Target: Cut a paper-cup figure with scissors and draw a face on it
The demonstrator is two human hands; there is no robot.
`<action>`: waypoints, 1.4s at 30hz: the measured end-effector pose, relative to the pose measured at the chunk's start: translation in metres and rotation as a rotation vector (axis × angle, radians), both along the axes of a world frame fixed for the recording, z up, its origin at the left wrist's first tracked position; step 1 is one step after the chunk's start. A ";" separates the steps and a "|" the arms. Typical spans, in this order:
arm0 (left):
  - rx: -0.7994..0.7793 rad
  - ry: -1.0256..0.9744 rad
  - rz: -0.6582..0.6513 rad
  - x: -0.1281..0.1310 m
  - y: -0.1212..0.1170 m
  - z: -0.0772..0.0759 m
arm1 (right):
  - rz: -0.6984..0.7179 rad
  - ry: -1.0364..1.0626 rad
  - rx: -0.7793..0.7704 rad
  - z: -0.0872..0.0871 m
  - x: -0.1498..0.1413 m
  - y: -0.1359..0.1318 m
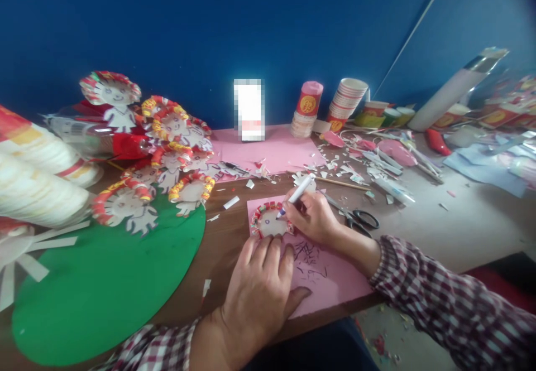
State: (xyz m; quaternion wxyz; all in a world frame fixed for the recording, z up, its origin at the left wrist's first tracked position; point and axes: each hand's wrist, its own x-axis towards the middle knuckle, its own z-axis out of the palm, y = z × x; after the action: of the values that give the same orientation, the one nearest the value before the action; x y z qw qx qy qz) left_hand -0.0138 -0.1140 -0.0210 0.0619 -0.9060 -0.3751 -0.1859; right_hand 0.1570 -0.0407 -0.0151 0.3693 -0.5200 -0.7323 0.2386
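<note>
My right hand (312, 217) grips a white marker (298, 193) with a dark tip. Its tip meets a round paper face (273, 223) edged with curled red and patterned strips, where one small dark ring shows as an eye. Beneath lies a pink sheet (330, 290) with dark scribbles. My left hand (263, 282) rests flat on the sheet, its fingertips pressing the lower edge of the paper face and its thumb spread to the side. Whatever is under those fingers is hidden.
Scissors with black handles (360, 220) lie right of my right hand. A green board (125, 293) and several finished paper figures (180, 125) are on the left. Stacked paper cups (347, 100) and a phone-like upright object (250, 109), pixelated, stand along the blue wall; paper scraps litter the table.
</note>
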 end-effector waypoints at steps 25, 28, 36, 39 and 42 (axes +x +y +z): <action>-0.002 0.003 -0.020 -0.001 0.000 0.000 | -0.002 -0.037 0.001 0.005 -0.001 -0.001; 0.008 -0.001 -0.016 -0.001 0.000 0.000 | 0.009 -0.028 0.006 0.005 -0.001 -0.001; 0.005 -0.008 -0.022 -0.001 0.001 0.000 | 0.006 -0.044 0.004 0.004 -0.001 -0.001; 0.004 -0.009 -0.021 -0.001 0.000 0.001 | 0.001 -0.052 0.014 0.002 0.000 -0.001; 0.003 -0.011 -0.021 -0.001 0.000 0.001 | 0.001 -0.056 0.022 0.000 0.000 -0.001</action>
State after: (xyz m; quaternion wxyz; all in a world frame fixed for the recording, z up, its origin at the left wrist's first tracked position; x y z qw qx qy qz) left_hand -0.0143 -0.1140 -0.0199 0.0593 -0.9088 -0.3658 -0.1920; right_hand 0.1572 -0.0412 -0.0149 0.3539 -0.5221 -0.7453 0.2161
